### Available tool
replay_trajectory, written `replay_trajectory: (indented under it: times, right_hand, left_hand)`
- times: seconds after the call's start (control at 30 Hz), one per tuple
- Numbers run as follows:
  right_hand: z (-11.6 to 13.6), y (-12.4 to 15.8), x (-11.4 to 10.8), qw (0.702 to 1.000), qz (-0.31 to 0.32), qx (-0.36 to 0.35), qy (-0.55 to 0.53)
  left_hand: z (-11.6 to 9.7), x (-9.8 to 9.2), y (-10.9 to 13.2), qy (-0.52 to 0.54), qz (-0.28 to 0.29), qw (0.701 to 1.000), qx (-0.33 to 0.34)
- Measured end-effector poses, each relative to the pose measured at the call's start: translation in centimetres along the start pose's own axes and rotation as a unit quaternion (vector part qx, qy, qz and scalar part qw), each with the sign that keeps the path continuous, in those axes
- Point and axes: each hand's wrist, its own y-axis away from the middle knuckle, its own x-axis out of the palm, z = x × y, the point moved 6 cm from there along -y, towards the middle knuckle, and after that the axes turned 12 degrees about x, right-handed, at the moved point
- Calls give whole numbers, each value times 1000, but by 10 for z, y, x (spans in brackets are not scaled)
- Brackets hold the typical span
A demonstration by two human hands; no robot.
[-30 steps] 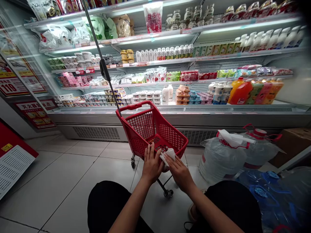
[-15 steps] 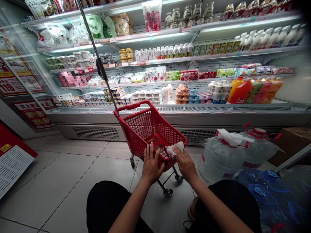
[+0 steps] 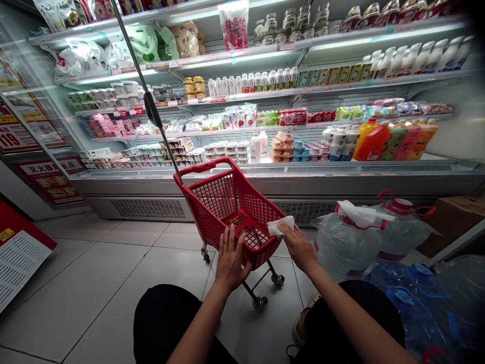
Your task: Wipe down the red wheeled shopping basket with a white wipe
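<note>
A small red shopping cart [image 3: 204,212] with a lattice basket stands on the floor in front of me, a thin pole rising from its handle end. My left hand [image 3: 231,260] rests against the near side of the basket, fingers spread and holding nothing. In my right hand [image 3: 301,247] is a white wipe [image 3: 281,225], gripped by the fingers at the basket's right-hand rim. Part of the wipe lies over that rim.
Behind the cart runs a refrigerated display case [image 3: 235,184] with shelves of dairy and drinks. Large bagged water bottles [image 3: 346,242] and blue-capped water jugs [image 3: 405,298] stand close on the right, beside a cardboard box [image 3: 454,222]. A red-and-white unit [image 3: 22,258] is at left.
My right hand has moved slightly right and upward along the rim, and the wipe now looks more spread out. My left hand stays on the basket's side.
</note>
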Motion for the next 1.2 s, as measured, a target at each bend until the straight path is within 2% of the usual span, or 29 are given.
replay_trajectory:
  times: [0.1,0.23,0.33,0.4,0.5,0.63,0.73,0.93,1.07,1.2]
  right_hand:
    - [22,8,2,1000,-10,21,3]
    - [83,32,4,998,14,-50,-19]
    - [107,42,2,994,34,-95,-29]
    - [103,40,-1,990,41,-134,-34]
    - [70,27,-3,985,42,-165,-36]
    - [14,-1,0,995,35,-88,-14]
    - [0,-10,3,999,27,-36,-6]
    - [19,0,3,1000,5,6,-25]
    - [40,8,-4,1000,-3,-1,-26]
    - [72,16,-6,999,8,-37,-25]
  left_hand:
    - [-4,4,-2,-4,-10,1000,-16]
    - [-8,8,-5,-9,-11,1000,-18]
    - [-7,7,-6,-12,0,1000,-4]
    - [-6,6,-4,-18,4,1000,5]
    - [-5,4,-2,-26,7,999,17]
    - [-9,8,-3,-27,11,999,15]
    - [-14,11,-7,-27,12,1000,-1]
    - [-17,14,-14,-19,20,1000,-4]
    - [-13,12,-12,-13,18,1000,6]
    - [-2,10,-9,-21,3,1000,-13]
